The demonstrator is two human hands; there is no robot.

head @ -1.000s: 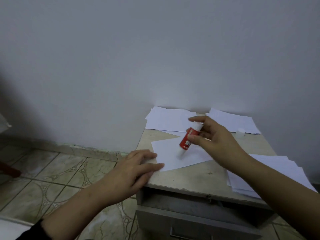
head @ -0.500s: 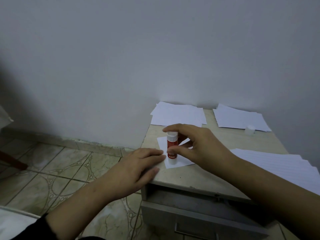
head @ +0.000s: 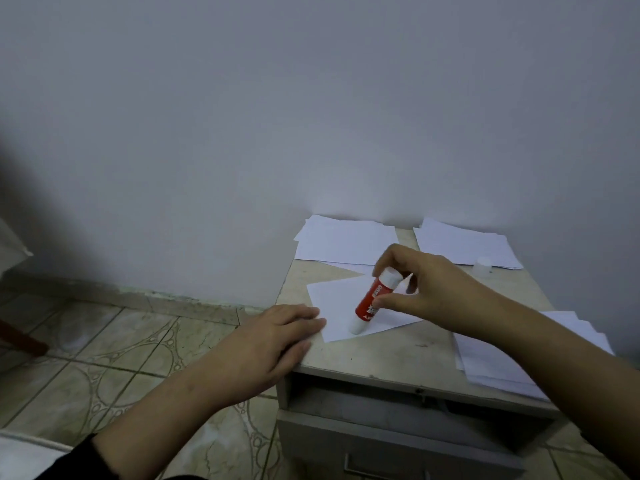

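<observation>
A red and white glue stick [head: 372,303] leans with its lower white tip on a small white sheet [head: 341,306] lying on a beige cabinet top [head: 391,355]. My right hand [head: 426,289] pinches the stick between thumb and fingers near its upper end. My left hand [head: 273,341] lies flat at the cabinet's left edge, its straight fingertips pressing the sheet's left corner.
Paper stacks lie at the back left [head: 346,242], back right [head: 464,245] and right front [head: 498,362] of the cabinet. A small white cap [head: 483,265] stands by the back right stack. A drawer [head: 398,434] below stands slightly pulled out. Tiled floor [head: 121,358] lies to the left.
The glue stick went from upright near the sheet's left edge to leaning, its tip now nearer the sheet's front. My right hand moved right with it. My left hand stays on the sheet's corner.
</observation>
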